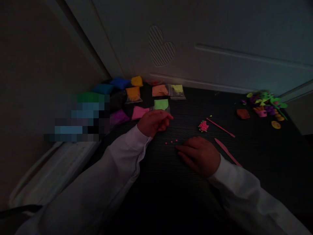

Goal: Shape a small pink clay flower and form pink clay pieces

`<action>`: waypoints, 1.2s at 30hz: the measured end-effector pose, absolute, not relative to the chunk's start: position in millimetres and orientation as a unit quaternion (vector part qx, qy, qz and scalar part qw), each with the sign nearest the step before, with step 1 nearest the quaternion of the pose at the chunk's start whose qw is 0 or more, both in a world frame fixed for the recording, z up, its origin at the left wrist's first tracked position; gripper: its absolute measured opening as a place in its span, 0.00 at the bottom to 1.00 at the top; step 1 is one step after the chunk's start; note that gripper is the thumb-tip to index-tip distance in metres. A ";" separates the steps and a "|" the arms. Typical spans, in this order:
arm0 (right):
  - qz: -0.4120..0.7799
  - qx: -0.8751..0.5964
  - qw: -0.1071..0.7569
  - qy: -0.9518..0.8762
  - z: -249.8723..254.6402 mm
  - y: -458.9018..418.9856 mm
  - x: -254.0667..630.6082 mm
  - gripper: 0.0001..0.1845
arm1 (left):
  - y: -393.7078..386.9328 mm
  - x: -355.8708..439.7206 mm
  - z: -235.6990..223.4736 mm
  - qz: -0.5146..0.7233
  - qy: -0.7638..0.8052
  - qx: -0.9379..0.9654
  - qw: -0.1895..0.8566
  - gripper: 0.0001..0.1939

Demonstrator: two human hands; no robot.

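Note:
My left hand (154, 122) hovers over the dark ribbed mat (254, 150), its fingers curled together just in front of the green clay bag (161, 104) and pink clay bag (139, 112). My right hand (199, 155) lies palm down on the mat with fingers pressed together and pointing left. Its fingertips almost touch three tiny red clay balls (171, 141). A small pink and green clay flower (203, 126) sits to the right of my left hand. The scene is very dim.
Several coloured clay bags (133, 94) lie along the white door (220, 42) at the back. Two pink modelling sticks (221, 128) lie right of the flower. A brown clay lump (243, 114) and a colourful clay plant (266, 104) sit at far right.

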State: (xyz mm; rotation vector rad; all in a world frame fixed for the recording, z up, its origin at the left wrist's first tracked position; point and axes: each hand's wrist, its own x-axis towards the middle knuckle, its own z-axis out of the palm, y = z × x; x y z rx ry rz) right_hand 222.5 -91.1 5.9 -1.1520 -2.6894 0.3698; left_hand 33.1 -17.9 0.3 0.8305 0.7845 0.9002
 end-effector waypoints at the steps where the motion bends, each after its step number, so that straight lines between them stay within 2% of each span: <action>1: 0.128 -0.390 0.097 -0.907 5.6 -91.0 222.5 0.14 | -18.0 33.2 0.4 0.410 0.359 0.380 0.747 0.09; 11: 0.202 -0.410 0.118 -0.882 7.9 -87.1 228.7 0.15 | -18.8 33.5 2.6 0.414 0.359 0.377 0.747 0.08; 36: 0.131 -0.374 0.061 -0.916 6.2 -92.4 227.2 0.15 | -18.5 33.9 1.9 0.415 0.357 0.370 0.750 0.08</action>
